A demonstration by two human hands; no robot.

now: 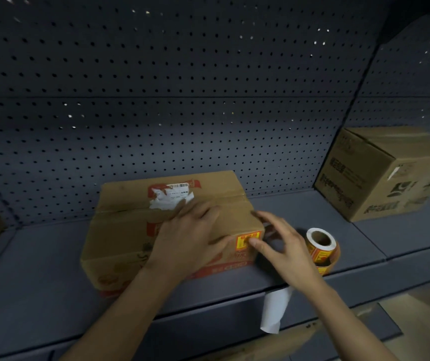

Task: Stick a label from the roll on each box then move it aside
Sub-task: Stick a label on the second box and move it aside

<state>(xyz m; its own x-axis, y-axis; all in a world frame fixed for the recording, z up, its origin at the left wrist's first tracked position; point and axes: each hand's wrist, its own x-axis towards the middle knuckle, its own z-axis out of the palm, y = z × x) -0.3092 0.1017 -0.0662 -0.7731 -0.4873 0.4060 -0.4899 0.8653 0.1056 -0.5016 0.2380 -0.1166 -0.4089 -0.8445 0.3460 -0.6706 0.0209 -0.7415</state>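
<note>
While a yellow-and-red label (247,241) sits on the near right corner of the cardboard box (172,225) on the dark shelf (39,256), both hands work that same corner: the left hand (185,243) lies flat and open on the box's top, and the right hand (281,246), fingers spread and gripping nothing, presses a thumb on the label. Lying with its long axis running left to right, the box fills the shelf directly ahead. Just beside the right hand stands the label roll (321,247), its backing strip (276,311) hanging over the shelf edge. Another box (380,175) waits well apart at right, so moving this one aside probably favours a two-handed sideways slide.
</note>
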